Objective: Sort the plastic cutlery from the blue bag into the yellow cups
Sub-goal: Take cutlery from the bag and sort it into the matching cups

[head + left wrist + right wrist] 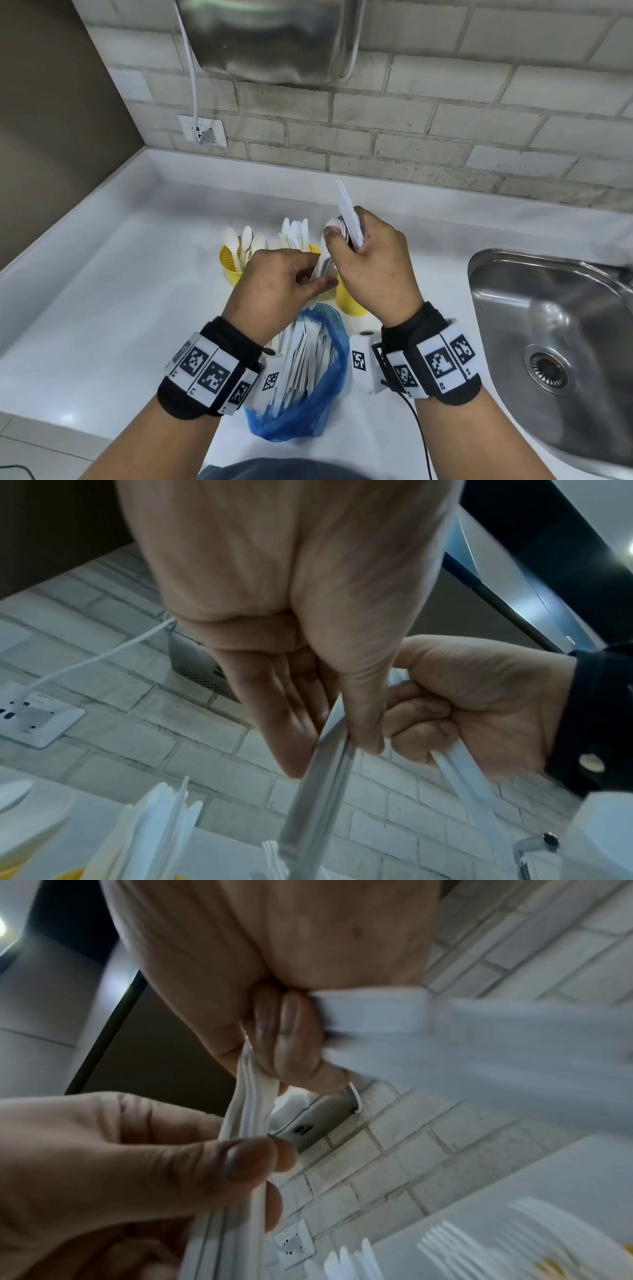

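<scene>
Both hands work one bunch of white plastic cutlery: the right hand grips knives and spoons in a fist, while the left hand pinches handles at its lower end. Best to draw out one kind at a time, keeping the fist firm. Below lies the crumpled blue plastic bag on the white counter; perforated yellow cups stand just beyond.

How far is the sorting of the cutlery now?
Partly done. One yellow cup holds spoons, another holds knives. The right hand grips a mixed bunch, from which the left hand pinches pieces. The blue bag still holds many pieces.
</scene>
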